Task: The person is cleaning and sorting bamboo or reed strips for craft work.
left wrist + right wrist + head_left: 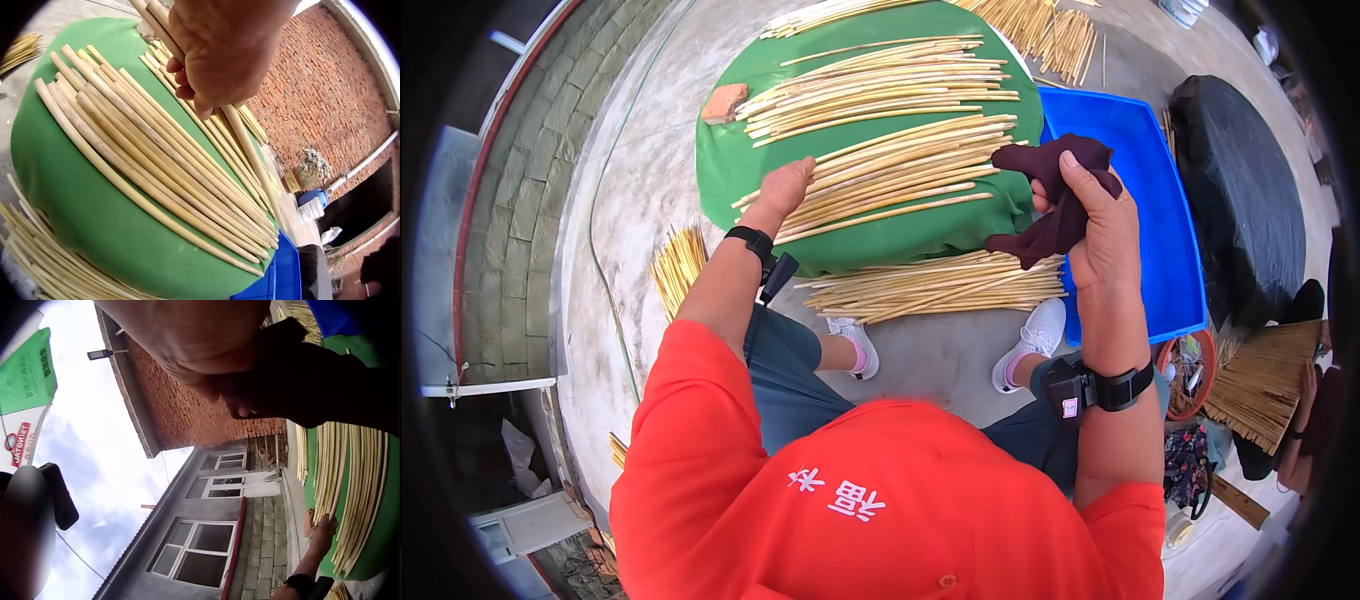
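Spreading above concrete ground (650,165), green cloth (920,236) bears sticks (890,168).

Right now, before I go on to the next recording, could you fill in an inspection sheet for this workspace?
Surface: green cover, creased at the near edge.
Job's things: sticks in loose rows on the cover; dark cloth in the right grip.
Clutter: brick piece on the cover; blue tub beside it; more sticks on the ground.
Left grip: fingers curled round at least one stick.
Right grip: clutches the cloth above the cover's edge.
Cables: thin line along the ground, hose or cable unclear.
Surroundings: brick wall; apparently another person's arm at the right edge.
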`<act>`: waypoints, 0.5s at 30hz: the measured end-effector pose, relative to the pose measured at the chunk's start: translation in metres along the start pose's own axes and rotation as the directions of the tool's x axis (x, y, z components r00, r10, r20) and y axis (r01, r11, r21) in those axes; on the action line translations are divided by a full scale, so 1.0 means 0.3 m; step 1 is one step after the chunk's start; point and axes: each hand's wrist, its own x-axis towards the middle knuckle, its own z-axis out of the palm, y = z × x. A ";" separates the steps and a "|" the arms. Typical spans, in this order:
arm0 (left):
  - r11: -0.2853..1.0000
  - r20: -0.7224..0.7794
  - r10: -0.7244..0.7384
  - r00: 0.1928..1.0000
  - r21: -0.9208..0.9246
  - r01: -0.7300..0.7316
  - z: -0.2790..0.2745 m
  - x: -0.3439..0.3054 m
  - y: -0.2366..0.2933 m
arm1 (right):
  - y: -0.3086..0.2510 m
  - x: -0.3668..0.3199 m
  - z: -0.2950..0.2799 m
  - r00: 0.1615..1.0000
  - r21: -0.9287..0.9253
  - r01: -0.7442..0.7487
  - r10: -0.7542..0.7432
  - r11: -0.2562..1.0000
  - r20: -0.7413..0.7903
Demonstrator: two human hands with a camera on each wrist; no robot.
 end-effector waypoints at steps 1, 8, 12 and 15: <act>1.000 0.000 -0.003 1.000 -0.002 0.003 0.014 0.015 -0.005 | 0.008 -0.008 0.017 0.999 -0.028 -0.048 0.049 0.998 0.020; 0.994 0.016 -0.077 0.997 -0.082 0.078 0.112 0.069 -0.054 | 0.094 -0.032 0.080 0.944 -0.112 -0.277 0.292 0.954 0.154; 0.979 0.020 -0.107 0.994 -0.172 0.109 0.136 0.112 -0.078 | 0.118 -0.048 0.096 0.917 -0.243 -0.342 0.379 0.908 0.122; 0.966 0.016 -0.166 0.986 -0.201 0.166 0.128 0.158 -0.088 | 0.142 -0.052 0.108 0.904 -0.246 -0.375 0.411 0.894 0.116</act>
